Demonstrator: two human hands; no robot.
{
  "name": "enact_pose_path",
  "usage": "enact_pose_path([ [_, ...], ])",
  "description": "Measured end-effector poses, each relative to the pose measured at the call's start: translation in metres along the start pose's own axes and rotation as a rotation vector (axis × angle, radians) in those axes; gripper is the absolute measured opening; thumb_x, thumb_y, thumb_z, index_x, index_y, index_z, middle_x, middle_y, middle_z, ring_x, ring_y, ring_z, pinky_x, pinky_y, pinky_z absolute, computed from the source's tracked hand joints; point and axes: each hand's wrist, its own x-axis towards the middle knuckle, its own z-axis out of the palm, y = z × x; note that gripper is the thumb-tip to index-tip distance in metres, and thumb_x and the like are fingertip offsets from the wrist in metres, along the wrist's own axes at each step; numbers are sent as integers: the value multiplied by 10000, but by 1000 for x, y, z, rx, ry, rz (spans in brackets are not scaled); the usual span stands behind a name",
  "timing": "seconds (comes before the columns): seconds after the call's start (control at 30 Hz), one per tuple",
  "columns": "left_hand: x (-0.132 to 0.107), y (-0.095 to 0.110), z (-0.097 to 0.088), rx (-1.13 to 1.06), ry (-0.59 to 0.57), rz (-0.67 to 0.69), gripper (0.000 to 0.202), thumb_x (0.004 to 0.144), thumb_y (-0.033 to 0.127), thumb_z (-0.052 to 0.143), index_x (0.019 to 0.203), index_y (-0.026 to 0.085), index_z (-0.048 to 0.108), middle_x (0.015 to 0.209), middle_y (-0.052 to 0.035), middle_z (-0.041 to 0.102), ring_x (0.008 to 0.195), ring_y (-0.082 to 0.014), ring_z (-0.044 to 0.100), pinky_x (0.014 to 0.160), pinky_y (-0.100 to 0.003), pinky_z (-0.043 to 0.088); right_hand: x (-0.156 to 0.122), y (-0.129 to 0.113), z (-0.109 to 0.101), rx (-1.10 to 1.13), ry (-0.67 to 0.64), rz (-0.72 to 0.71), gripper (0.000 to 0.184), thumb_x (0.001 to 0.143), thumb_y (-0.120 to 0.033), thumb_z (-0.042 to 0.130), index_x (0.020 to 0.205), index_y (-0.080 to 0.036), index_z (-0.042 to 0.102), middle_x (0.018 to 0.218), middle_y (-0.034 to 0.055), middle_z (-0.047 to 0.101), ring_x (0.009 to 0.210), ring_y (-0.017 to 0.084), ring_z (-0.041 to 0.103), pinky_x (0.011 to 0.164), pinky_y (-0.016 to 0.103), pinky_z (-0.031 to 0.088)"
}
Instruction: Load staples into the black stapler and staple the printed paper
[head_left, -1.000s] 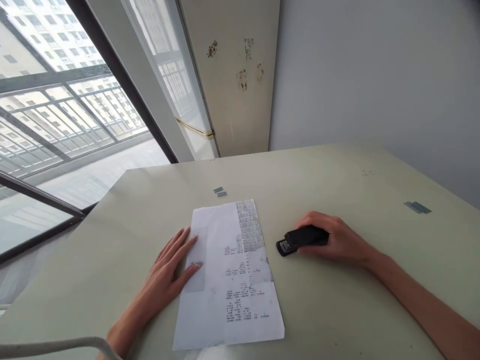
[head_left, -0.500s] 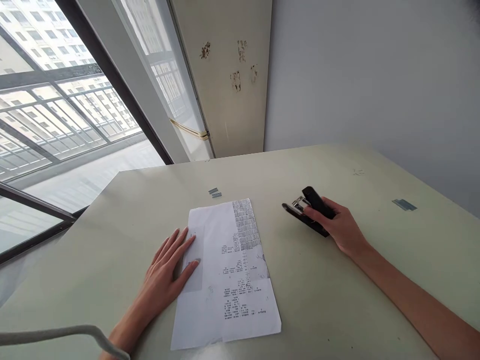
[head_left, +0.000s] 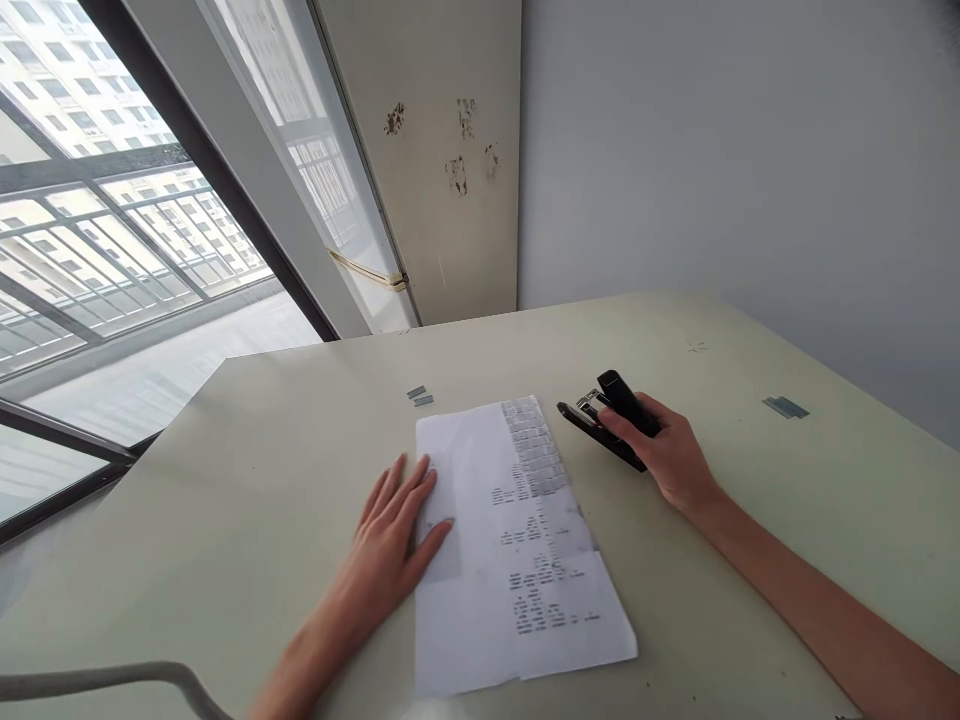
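Printed sheets of paper (head_left: 480,620) lie on the pale table (head_left: 285,500), with rows of dark text and a denser printed block at the upper right corner. My left hand (head_left: 394,530) rests flat on the left edge of the paper, fingers spread. In my right hand (head_left: 675,450) is a black stapler (head_left: 630,405), its jaws apart and pointing left toward the paper's upper right corner. A small gap separates the stapler from the paper. My palm hides the stapler's rear end.
Staple strips (head_left: 420,396) lie beyond the paper, and more staple strips (head_left: 786,407) at the right. A grey cable (head_left: 112,680) crosses the lower left corner. Behind the table stand a grey wall (head_left: 735,150), a stained cabinet panel (head_left: 450,240) and a window (head_left: 112,230).
My left hand has slid the paper to the right, closer to the stapler. The stapler stays in my right hand with its jaws apart. The view has shifted slightly.
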Motion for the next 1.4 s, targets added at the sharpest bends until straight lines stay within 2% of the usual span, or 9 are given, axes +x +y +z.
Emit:
enact_pose_path([
  [0.17,67,60,35,-60,1,107,600,1077,507,470,1559,151,435,1665,-163,380,1578,-327,272,1278,-556,304,-6,-8,0,-114,94,-111,399,833,-619,755,825,-231,663,683,-23,581,607,158,513,515,274,408],
  [0.3,125,104,65,-122,34,133,545,1057,470,528,1495,148,502,1644,-187,415,1563,-364,303,1283,-577,276,-6,-8,0,-243,192,-297,359,876,-591,733,894,-237,677,730,-6,638,650,180,565,613,305,480],
  [0.5,172,135,88,-196,74,105,627,1040,455,555,1580,178,397,1631,-179,444,1582,-389,249,1290,-627,207,-3,-8,-2,-315,220,-491,295,949,-540,677,985,-247,669,864,36,706,776,220,643,744,345,524],
  [0.67,166,126,84,-271,95,146,555,1068,431,491,1563,197,405,1622,-155,467,1575,-348,296,1274,-584,281,-3,-8,-1,-311,202,-491,291,954,-552,666,981,-262,663,862,36,714,776,226,650,741,351,532],
  [0.83,160,125,81,-225,44,210,451,1056,431,517,1454,219,534,1492,-140,611,1597,-351,224,1290,-602,226,-4,-7,1,-305,188,-467,302,944,-552,676,979,-253,671,887,38,723,770,218,638,741,345,524],
  [0.93,156,120,76,-267,23,216,512,1057,394,515,1528,201,460,1568,-140,537,1598,-342,220,1296,-573,249,-4,-6,0,-289,169,-439,312,934,-557,688,981,-249,675,864,27,711,757,211,627,730,337,516],
  [1.1,126,80,53,-385,10,222,511,1049,363,514,1539,232,457,1594,-112,513,1553,-286,363,1265,-514,352,-6,-7,-2,-249,-5,-401,336,918,-582,702,1000,-257,680,873,20,719,748,205,629,679,321,516],
  [1.27,89,32,23,-569,80,48,317,1042,395,535,1295,250,660,1337,-88,714,1281,-260,653,1131,-451,494,-8,-16,17,-285,-228,-426,320,909,-577,720,981,-267,685,814,-7,703,689,185,611,635,307,508],
  [1.4,77,16,13,-862,181,-203,296,1045,444,523,1127,208,683,1102,-84,770,1070,-234,719,999,-390,547,-10,-27,47,-283,-366,-449,306,914,-565,726,986,-268,702,865,8,735,747,202,652,680,323,518],
])
